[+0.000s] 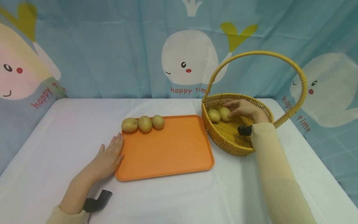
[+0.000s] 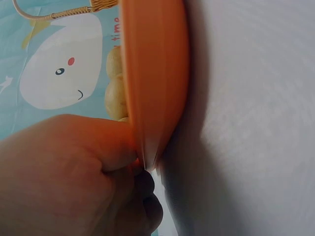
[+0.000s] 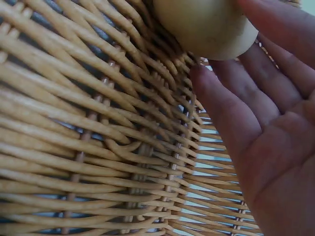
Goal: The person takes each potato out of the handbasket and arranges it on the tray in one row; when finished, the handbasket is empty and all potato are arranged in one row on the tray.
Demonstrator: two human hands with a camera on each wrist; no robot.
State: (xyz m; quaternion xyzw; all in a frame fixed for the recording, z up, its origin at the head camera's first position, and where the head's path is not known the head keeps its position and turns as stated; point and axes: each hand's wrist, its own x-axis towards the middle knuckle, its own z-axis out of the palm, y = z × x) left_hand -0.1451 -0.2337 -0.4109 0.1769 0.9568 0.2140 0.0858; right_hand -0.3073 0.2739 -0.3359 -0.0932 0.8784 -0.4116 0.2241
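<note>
Whales smile on the blue curtain (image 1: 112, 56) behind a white table (image 1: 56, 140). Inside the basket (image 1: 223, 137), the right hand (image 1: 243, 109) curls around a potato (image 1: 224, 114), which looks hard, smooth and light. The left hand (image 1: 110, 155) lies flat, touching the orange tray (image 1: 167, 149).

Orange, yellow and pale blue

Orange tray (image 1: 167, 149), tan-yellow potatoes (image 1: 144, 123), golden woven basket (image 1: 237, 140), white tablecloth (image 1: 56, 140); blue backdrop (image 1: 112, 46) with white whales, upper frame.

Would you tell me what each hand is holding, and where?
The right hand grasps a yellowish potato around its top; the left hand holds nothing.
</note>
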